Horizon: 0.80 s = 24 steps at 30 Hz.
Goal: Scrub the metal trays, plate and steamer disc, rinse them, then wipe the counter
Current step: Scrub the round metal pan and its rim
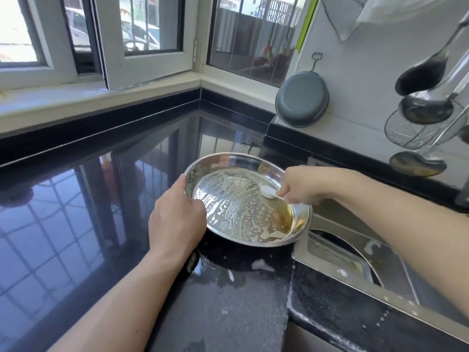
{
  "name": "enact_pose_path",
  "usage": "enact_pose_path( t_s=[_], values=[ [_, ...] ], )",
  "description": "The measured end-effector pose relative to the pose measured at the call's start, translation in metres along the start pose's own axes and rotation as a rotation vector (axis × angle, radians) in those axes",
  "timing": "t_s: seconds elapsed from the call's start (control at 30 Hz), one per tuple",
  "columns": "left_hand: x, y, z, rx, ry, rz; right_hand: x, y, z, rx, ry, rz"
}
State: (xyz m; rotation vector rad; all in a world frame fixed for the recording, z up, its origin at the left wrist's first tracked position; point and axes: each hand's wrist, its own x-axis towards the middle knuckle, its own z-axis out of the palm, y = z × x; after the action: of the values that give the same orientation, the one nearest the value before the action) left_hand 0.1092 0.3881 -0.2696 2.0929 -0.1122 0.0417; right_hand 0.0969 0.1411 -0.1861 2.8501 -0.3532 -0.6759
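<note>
The left hand (175, 219) grips the near-left rim of the round metal tray (247, 199). The right hand (302, 186) pinches a small white scrubber (269, 191) against the tray floor. The tray holds soapy film and brownish liquid; its right edge overhangs the sink (355, 250). The black counter (76, 212) extends leftward; foam spots lie near the tray.

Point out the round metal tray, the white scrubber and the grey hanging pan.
round metal tray (236, 212), head view, soapy inner base.
white scrubber (268, 191), head view, foamy tip that sticks out of the right hand.
grey hanging pan (302, 99), head view, flat underside.
</note>
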Motion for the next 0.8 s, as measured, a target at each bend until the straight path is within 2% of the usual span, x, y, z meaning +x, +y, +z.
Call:
enact_pose_path(
  t_s=[0.07, 0.13, 0.3, 0.37, 0.53, 0.7, 0.8],
  values=[
    [0.0, 0.0, 0.0, 0.001, 0.013, 0.001, -0.022, 0.004, -0.002, 0.068, -0.087, 0.0],
    [0.0, 0.001, -0.001, -0.002, 0.022, 0.014, -0.024, 0.005, -0.005, -0.005, -0.114, 0.008],
    [-0.003, 0.003, -0.003, -0.013, 0.042, 0.03, 0.013, -0.003, -0.005, -0.143, 0.169, 0.115],
    [-0.001, 0.001, -0.002, -0.026, 0.041, 0.019, 0.025, 0.001, -0.004, -0.121, 0.187, 0.106],
    [-0.003, 0.002, -0.003, -0.007, 0.06, 0.021, -0.001, 0.0, -0.005, -0.147, 0.052, 0.053],
    [-0.001, -0.003, 0.001, 0.017, 0.063, 0.028, -0.044, -0.013, -0.007, -0.16, -0.148, 0.014],
    [-0.002, -0.001, -0.001, 0.028, 0.062, 0.028, -0.036, -0.021, -0.015, -0.147, -0.145, 0.078]
  ],
)
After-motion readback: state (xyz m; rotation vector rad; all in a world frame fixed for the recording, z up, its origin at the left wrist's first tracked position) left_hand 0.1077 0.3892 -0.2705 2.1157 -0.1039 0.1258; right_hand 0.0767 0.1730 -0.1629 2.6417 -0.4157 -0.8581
